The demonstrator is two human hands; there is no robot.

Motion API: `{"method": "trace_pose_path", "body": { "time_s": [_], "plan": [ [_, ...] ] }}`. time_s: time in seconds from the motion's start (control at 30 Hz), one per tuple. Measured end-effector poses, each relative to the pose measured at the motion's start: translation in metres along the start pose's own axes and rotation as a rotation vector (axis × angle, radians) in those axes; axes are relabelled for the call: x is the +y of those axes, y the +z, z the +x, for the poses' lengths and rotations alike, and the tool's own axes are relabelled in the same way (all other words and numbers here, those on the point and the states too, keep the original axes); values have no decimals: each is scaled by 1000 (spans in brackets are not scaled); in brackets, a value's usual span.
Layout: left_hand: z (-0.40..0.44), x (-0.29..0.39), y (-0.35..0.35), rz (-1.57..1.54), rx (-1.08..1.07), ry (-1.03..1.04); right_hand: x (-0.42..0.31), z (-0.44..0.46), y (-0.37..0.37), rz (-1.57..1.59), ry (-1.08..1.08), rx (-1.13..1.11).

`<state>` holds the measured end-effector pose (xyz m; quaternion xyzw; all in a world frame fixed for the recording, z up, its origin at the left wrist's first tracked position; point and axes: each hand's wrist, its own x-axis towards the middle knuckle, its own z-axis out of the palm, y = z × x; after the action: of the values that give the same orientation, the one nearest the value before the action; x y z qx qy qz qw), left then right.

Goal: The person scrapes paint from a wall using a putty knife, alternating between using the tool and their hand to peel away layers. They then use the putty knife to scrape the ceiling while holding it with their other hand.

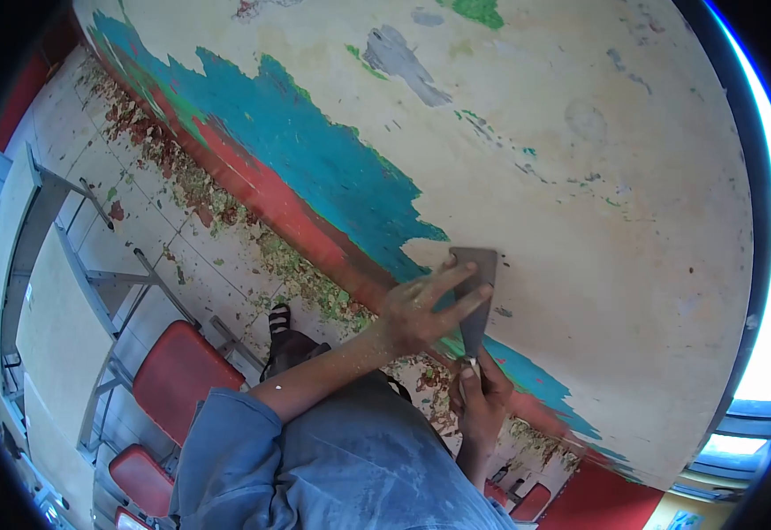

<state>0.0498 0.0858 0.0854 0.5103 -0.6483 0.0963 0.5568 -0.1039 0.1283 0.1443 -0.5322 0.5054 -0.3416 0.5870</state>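
My right hand [480, 393] is closed round the handle end of the scraper [475, 329], thumb uppermost, while my left hand [421, 309] has its fingers parted, two of them laid across the blade. To scrape well here, I'd judge that the blade wants a low angle to the wall [606, 274], with the left fingers pressing near the wide edge and the right hand doing the pushing. The ragged lip of the teal paint [315, 163] looks the best place to get under, in short, even strokes; too steep a tilt or too much weight on one corner could gouge the pale surface. The scraper lies against or just over that pale part; I cannot tell whether the whole edge touches. It runs from my right hand, under my left fingertips, its wide end beyond both hands and pointing away from me. Teal paint lies to the left of the blade, with another strip just beside my right hand. The red band [257, 181] borders the teal, and flakes [301, 278] litter the floor [151, 208] beneath.
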Motion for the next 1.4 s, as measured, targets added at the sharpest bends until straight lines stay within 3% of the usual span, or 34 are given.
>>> {"method": "trace_pose_path", "body": {
  "time_s": [0.23,0.3,0.37,0.43,0.5,0.57,0.63,0.73,0.83,0.93,1.0,1.13,1.23,1.4],
  "plan": [
    [-8,3,0,-77,-142,72,14,-22,-32,7,-40,57],
    [-12,-4,5,2,-53,8,17,-28,-51,-15,-42,11],
    [-12,-9,12,137,160,-187,21,-32,-64,-39,-48,-6],
    [-7,-13,31,109,109,-264,20,-35,-65,-3,-60,3],
    [-9,-13,44,114,-122,-214,18,-37,-65,50,-94,-28],
    [-27,-5,45,165,-534,-49,19,-35,-62,128,-153,-110],
    [-44,-8,45,-14,-470,117,24,-28,-60,125,-177,-151],
    [-50,-19,26,16,-514,238,23,-17,-49,106,-209,-163],
    [-28,-38,-2,163,-404,79,15,-12,-31,86,-256,-132],
    [15,-82,-27,292,-173,195,15,-5,-12,87,-303,-115],
    [52,-125,-67,369,-214,328,11,-5,7,83,-307,-100],
    [103,-198,-145,375,94,11,15,-14,44,180,-293,-76],
    [104,-219,-149,305,130,-128,22,-23,69,225,-172,-75],
    [106,-214,-144,321,69,-142,25,-30,99,210,-130,-91]
  ]
}}
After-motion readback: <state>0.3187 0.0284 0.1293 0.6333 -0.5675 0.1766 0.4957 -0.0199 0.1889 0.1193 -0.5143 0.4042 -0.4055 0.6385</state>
